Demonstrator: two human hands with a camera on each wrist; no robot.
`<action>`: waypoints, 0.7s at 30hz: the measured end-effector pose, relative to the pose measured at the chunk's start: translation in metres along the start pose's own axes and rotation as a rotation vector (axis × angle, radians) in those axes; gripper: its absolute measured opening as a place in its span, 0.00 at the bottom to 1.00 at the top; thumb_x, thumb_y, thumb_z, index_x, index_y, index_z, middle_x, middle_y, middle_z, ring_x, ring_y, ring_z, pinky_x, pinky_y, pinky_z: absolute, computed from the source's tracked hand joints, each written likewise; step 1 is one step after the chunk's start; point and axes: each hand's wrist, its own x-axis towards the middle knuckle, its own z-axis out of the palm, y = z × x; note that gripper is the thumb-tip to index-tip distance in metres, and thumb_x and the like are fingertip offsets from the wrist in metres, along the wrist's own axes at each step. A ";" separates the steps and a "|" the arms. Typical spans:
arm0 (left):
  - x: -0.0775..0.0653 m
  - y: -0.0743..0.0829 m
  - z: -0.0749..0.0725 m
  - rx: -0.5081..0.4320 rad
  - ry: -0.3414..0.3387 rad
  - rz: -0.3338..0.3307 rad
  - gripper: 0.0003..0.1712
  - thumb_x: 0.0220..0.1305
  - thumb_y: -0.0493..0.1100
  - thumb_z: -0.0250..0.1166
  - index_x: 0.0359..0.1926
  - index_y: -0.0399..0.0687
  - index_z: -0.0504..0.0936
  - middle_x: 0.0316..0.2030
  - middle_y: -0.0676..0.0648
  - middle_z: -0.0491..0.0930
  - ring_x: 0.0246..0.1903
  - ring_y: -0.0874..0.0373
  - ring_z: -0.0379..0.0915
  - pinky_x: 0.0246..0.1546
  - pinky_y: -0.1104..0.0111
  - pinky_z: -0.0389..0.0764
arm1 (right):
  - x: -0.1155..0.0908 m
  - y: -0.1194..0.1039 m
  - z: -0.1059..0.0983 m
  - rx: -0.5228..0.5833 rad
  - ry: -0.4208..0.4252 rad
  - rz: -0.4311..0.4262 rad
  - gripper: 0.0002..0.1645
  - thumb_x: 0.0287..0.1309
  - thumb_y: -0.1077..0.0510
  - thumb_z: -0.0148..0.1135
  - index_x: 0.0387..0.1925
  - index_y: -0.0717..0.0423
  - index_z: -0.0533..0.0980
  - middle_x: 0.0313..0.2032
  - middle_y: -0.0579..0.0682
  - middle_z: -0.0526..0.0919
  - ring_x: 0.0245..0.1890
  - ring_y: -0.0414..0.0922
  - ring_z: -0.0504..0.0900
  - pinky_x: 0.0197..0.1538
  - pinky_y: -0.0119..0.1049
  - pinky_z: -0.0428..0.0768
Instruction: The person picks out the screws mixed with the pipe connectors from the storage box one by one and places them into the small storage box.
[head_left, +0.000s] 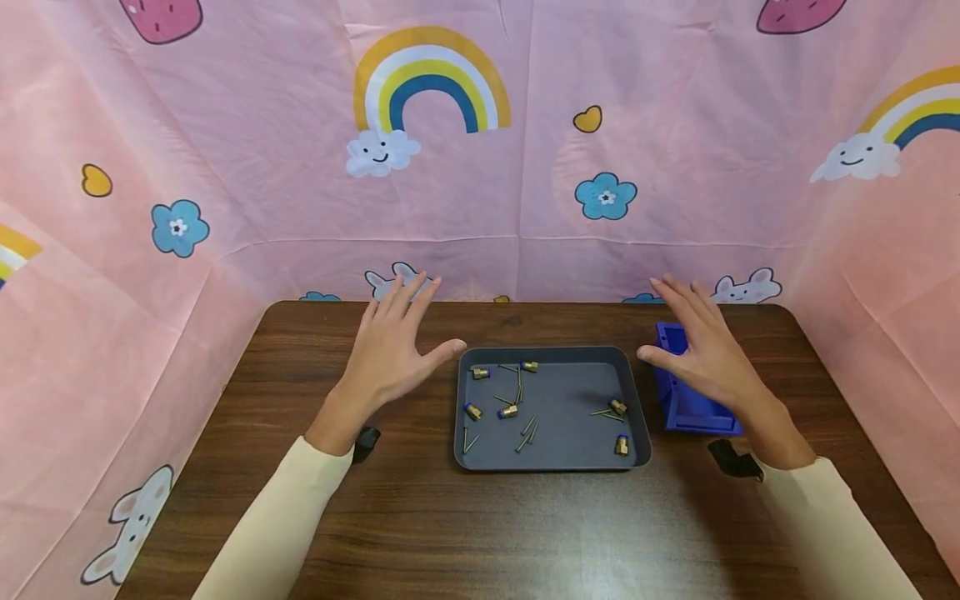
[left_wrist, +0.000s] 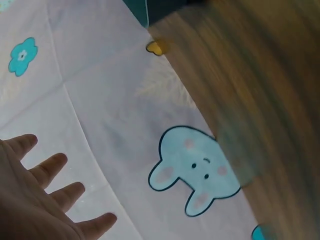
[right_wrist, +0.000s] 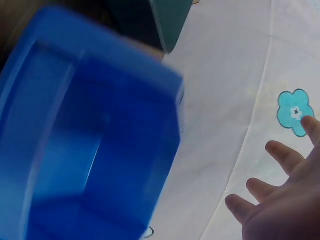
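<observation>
Head view: left hand (head_left: 393, 346) and right hand (head_left: 705, 354) hover empty, fingers spread wide. Screws (head_left: 532, 433) scattered in the gray tray (head_left: 570, 396) (slim things) probably call for a fingertip pinch.

Can read no text, label, brand or number: none on grey tray (head_left: 562, 400) below frame centre, blue bin (head_left: 697, 410) right of it, pink cloth (head_left: 285, 125) across upper half.
</observation>
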 end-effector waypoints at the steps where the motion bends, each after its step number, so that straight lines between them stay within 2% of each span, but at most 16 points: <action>1: -0.002 0.001 0.002 -0.027 0.009 -0.003 0.58 0.71 0.83 0.55 0.90 0.61 0.55 0.87 0.48 0.54 0.87 0.43 0.38 0.79 0.31 0.46 | -0.001 -0.002 0.001 0.021 0.007 0.003 0.59 0.68 0.39 0.74 0.90 0.44 0.54 0.87 0.61 0.52 0.86 0.69 0.39 0.74 0.84 0.39; 6: -0.013 0.005 0.013 -0.148 0.043 -0.027 0.55 0.74 0.80 0.56 0.89 0.57 0.58 0.84 0.46 0.60 0.84 0.39 0.51 0.75 0.30 0.59 | -0.004 -0.010 0.010 0.147 0.046 -0.023 0.60 0.67 0.38 0.77 0.89 0.45 0.56 0.86 0.62 0.54 0.85 0.70 0.45 0.74 0.84 0.43; 11: -0.024 0.008 0.027 -0.240 0.029 -0.078 0.52 0.76 0.77 0.57 0.89 0.59 0.57 0.84 0.46 0.60 0.82 0.39 0.56 0.71 0.29 0.65 | -0.006 -0.017 0.022 0.259 0.052 -0.024 0.62 0.64 0.33 0.78 0.89 0.44 0.57 0.86 0.61 0.55 0.84 0.69 0.50 0.74 0.83 0.51; 16: -0.035 0.011 0.043 -0.320 -0.007 -0.125 0.49 0.79 0.73 0.58 0.89 0.62 0.56 0.84 0.46 0.61 0.81 0.39 0.59 0.70 0.29 0.66 | -0.009 -0.021 0.038 0.405 0.056 -0.031 0.63 0.63 0.39 0.82 0.88 0.48 0.57 0.84 0.59 0.59 0.84 0.67 0.54 0.76 0.75 0.58; 21: -0.046 0.014 0.057 -0.386 -0.045 -0.179 0.49 0.78 0.72 0.61 0.89 0.62 0.56 0.83 0.45 0.61 0.79 0.36 0.63 0.70 0.30 0.67 | -0.014 -0.019 0.051 0.513 0.056 -0.026 0.62 0.62 0.44 0.84 0.87 0.49 0.58 0.83 0.60 0.60 0.83 0.66 0.55 0.76 0.73 0.59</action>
